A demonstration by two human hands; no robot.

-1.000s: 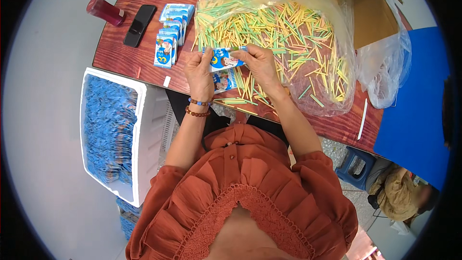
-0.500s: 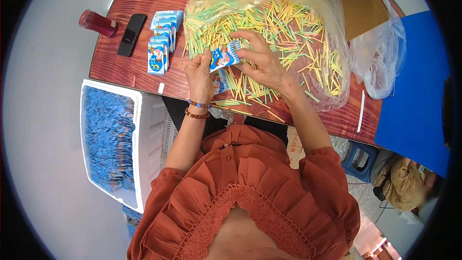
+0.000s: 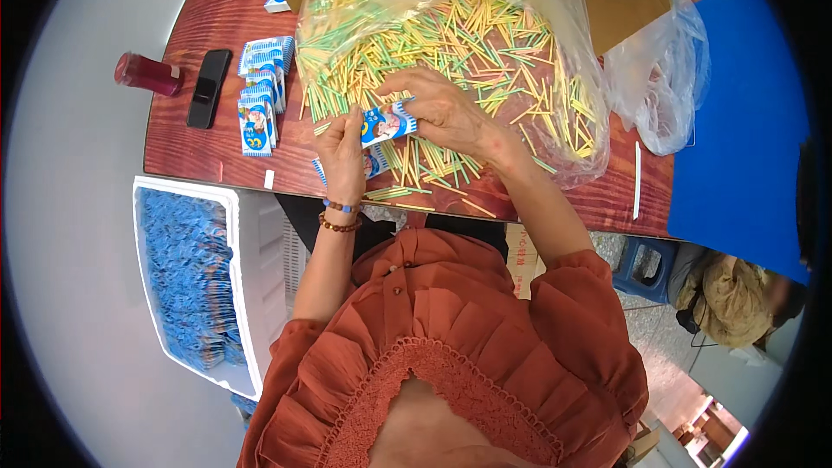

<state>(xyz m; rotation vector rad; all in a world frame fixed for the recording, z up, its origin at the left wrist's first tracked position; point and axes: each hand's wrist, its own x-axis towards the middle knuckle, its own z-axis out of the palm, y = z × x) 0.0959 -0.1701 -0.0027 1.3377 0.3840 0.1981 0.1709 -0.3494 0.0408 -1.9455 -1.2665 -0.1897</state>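
Note:
A small blue-and-white packet (image 3: 387,123) is stretched between my two hands, above the near edge of a heap of thin pastel sticks (image 3: 433,48). My left hand (image 3: 342,156), with two beaded bracelets at its wrist, pinches the packet's left end. At the right end, my right hand (image 3: 446,117) has its thumb and fingers closed on the packet. A second, similar packet (image 3: 374,162) lies on the table just below, partly hidden by my left hand. Loose sticks lie around it, near the table edge.
Left of the heap, overlapping packets (image 3: 257,121) form a row beside a black phone (image 3: 209,89) and a red-capped bottle (image 3: 149,74). A white foam box (image 3: 234,269) full of blue packets stands left of me. Clear plastic (image 3: 654,95) and a blue board (image 3: 737,121) are at right.
The table and its things have shifted left in the picture. My right hand's fingers, spread more before, have drawn in on the packet's right end. My left hand keeps its pinch.

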